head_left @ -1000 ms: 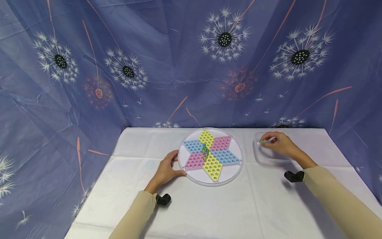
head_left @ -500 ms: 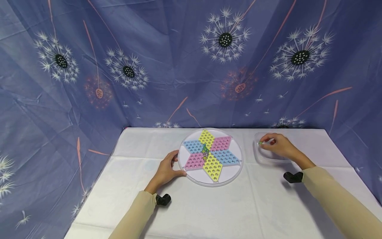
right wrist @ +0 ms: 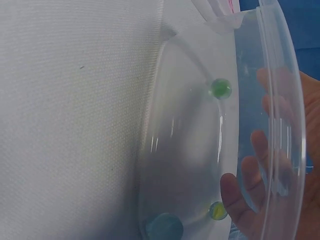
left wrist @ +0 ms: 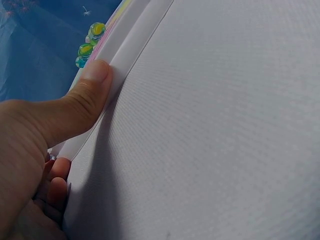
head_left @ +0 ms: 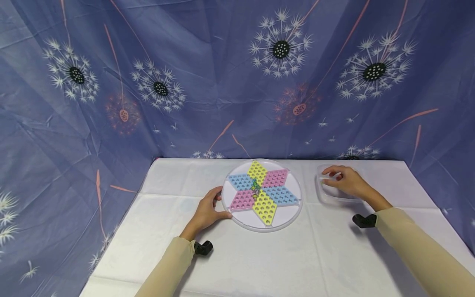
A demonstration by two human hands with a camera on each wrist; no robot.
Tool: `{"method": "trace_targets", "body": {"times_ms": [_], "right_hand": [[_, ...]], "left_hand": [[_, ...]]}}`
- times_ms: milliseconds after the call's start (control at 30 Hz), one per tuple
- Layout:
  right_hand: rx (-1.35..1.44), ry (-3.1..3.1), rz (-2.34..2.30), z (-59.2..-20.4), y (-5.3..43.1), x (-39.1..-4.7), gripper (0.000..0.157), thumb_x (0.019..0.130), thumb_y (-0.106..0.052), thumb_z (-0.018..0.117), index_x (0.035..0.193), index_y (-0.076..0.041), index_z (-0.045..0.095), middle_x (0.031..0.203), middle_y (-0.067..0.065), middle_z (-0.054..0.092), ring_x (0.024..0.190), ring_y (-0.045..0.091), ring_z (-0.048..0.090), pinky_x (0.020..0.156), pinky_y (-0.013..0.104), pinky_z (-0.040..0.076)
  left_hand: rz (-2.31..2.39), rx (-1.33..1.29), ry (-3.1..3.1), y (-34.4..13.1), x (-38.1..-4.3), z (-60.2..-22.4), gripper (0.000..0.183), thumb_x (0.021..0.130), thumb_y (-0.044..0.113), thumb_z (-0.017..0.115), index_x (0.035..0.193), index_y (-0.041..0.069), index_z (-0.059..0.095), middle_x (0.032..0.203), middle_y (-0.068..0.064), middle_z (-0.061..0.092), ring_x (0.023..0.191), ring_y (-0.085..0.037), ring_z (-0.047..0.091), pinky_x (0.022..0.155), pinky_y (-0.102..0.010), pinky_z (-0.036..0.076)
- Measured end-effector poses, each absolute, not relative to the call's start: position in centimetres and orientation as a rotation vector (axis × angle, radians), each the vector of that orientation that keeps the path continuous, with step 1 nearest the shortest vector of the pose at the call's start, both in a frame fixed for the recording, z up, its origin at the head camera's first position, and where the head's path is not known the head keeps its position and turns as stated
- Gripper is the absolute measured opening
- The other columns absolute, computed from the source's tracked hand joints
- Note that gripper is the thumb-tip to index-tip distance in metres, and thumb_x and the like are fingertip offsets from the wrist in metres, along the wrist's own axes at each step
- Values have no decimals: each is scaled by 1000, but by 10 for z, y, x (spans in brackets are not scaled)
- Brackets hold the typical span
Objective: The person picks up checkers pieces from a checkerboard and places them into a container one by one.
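Observation:
A round white Chinese checkers board (head_left: 293,214) with a yellow, pink and blue star lies on the table. My left hand (head_left: 208,209) holds its left rim, thumb (left wrist: 92,90) laid along the edge and other fingers curled at the side. Several glass marbles (head_left: 255,186) sit near the star's centre. My right hand (head_left: 346,180) is over the clear plastic box (head_left: 323,199), thumb and index finger parted. A green marble (right wrist: 221,88) is just below their tips, apart from them; I cannot tell whether it is falling or resting. A yellow-green marble (right wrist: 218,211) is lower in the right wrist view.
A white cloth (head_left: 274,260) covers the table, and a blue dandelion-print curtain (head_left: 222,82) hangs behind and to the left. A blurred bluish round thing (right wrist: 165,227) shows at the box's end in the right wrist view. Black wrist cameras hang under both sleeves.
The green marble, pinched in my right fingertips earlier, has sunk and come away as thumb and index finger parted. My left hand and the board have stayed put.

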State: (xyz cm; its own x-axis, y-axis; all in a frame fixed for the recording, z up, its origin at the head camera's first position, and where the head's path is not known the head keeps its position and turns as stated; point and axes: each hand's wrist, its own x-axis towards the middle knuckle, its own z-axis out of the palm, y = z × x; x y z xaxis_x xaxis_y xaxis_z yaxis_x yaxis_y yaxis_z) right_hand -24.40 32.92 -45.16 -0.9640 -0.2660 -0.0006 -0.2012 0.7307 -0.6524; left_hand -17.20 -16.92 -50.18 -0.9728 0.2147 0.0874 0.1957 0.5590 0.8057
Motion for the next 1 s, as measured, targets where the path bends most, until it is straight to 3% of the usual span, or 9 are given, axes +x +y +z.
{"method": "trace_targets", "body": {"times_ms": [400,767,1000], "right_hand": [[-384,2850,-1063,-450,327,-242,40,96,-35,74,126,-9,69,120,23,63,95,32,58,73,38,51],[-425,2877,-1073,-449,330,-241,40,97,-33,73,129,-10,68,121,22,63,98,33,60,80,44,50],[-466,2900,-1103,-440,330,-241,40,97,-31,73,131,-11,67,119,17,65,96,31,63,77,37,52]], "left_hand": [[1425,352,2752,-169,-172,-501,103,69,19,97,155,2,42,116,-8,57,98,-20,50,86,-36,45],[1420,359,2761,-168,-172,-501,103,69,19,98,154,2,42,116,-8,58,100,-20,51,88,-37,46],[1423,361,2755,-168,-172,-502,103,69,19,98,154,2,42,116,-7,57,101,-20,51,89,-38,46]]}}
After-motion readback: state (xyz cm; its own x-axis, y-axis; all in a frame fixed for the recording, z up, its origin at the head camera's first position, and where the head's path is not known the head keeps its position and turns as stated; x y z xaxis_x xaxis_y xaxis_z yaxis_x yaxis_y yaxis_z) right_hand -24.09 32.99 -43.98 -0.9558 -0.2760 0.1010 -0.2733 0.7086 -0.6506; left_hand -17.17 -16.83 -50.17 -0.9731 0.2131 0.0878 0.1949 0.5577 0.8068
